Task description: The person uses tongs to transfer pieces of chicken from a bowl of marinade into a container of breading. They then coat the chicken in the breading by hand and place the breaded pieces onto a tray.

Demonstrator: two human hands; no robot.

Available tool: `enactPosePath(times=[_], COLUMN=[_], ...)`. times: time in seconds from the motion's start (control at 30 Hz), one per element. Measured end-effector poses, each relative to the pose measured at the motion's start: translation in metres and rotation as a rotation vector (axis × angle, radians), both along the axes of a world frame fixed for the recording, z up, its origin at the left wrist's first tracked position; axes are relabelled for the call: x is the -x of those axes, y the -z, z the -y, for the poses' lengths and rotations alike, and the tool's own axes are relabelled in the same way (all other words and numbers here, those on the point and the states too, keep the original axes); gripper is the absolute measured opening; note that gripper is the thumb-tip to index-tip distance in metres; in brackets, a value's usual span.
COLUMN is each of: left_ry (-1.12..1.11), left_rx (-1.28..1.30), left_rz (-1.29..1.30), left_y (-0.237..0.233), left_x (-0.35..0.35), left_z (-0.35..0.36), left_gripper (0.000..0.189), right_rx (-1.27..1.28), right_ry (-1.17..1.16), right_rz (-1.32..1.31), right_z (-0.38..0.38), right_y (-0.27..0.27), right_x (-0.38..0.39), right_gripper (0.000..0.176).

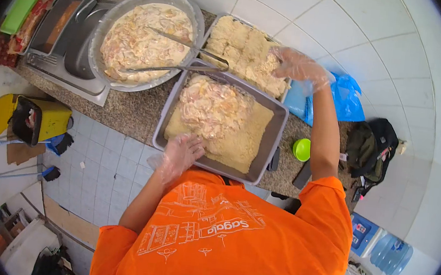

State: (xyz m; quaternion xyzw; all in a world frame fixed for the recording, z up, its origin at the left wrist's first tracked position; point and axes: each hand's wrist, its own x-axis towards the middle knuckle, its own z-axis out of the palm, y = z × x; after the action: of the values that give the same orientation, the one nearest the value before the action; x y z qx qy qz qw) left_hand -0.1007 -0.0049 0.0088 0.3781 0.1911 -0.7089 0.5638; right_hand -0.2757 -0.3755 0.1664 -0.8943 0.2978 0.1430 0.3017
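Observation:
My left hand (182, 153), in a clear plastic glove, rests at the near left of a grey tub (161, 126). Its fingers are stretched out by the crumbs, with nothing held. Inside the tub, a heap of batter-coated meat pieces (215, 107) lies on pale breadcrumbs (246, 145). Over the right end of a tray (207, 35) is my gloved right hand (297, 68), its fingers curled on a breaded piece (271, 65). Rows of breaded pieces (236, 40) fill that tray. The underside of the right hand's grip is hidden.
A large round basin (95, 44) of battered meat stands left, with metal tongs (176, 68) across its rim. Beyond it is a sink (81, 58). A green cup (301, 149), blue plastic bag (345, 99) and dark bag (375, 148) lie right. A tiled wall (345, 27) borders the counter.

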Motion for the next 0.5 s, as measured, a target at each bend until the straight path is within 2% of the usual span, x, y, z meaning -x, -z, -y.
enactPosePath(times=[0.07,0.1,0.17,0.2,0.27,0.3,0.37,0.4,0.47,0.5], left_ry=[0.052,0.01,-0.02,-0.041,-0.07,-0.109,-0.149,-0.169,-0.191,-0.192], left_rx=[0.01,-0.043,-0.062,-0.076,-0.084,-0.082,-0.086,-0.046,-0.011,-0.039], left_rz=[0.091,0.071,0.069,0.058,0.058,0.028,0.003,-0.017,-0.034,-0.029], left_y=[-0.013,-0.016,-0.016,-0.015,-0.012,-0.01,-0.005,-0.004,-0.002,-0.007], left_x=[0.0,0.001,0.002,0.002,0.003,0.003,0.004,0.005,0.004,0.004], left_z=[0.004,0.006,0.008,0.008,0.007,0.006,0.002,0.001,0.001,0.002], left_gripper=[0.056,0.053,0.052,0.052,0.049,0.047,0.044,0.042,0.04,0.038], right_rx=[0.182,0.18,0.164,0.159,-0.24,-0.246,-0.545,-0.55,-0.128,-0.134], right_ry=[-0.099,-0.107,-0.303,-0.309,-0.163,-0.168,-0.05,-0.052,-0.221,-0.221], right_rz=[-0.088,-0.077,0.049,0.057,-0.057,-0.05,0.106,0.11,-0.174,-0.172], right_z=[0.012,0.026,0.055,0.055,0.054,0.058,0.069,0.07,0.072,0.066], right_y=[0.003,0.019,0.058,0.063,0.068,0.083,0.122,0.128,0.14,0.137], right_x=[-0.04,-0.055,-0.084,-0.099,-0.131,-0.139,-0.152,-0.161,-0.176,-0.175], right_gripper=[0.071,0.071,0.08,0.08,0.078,0.078,0.069,0.069,0.07,0.07])
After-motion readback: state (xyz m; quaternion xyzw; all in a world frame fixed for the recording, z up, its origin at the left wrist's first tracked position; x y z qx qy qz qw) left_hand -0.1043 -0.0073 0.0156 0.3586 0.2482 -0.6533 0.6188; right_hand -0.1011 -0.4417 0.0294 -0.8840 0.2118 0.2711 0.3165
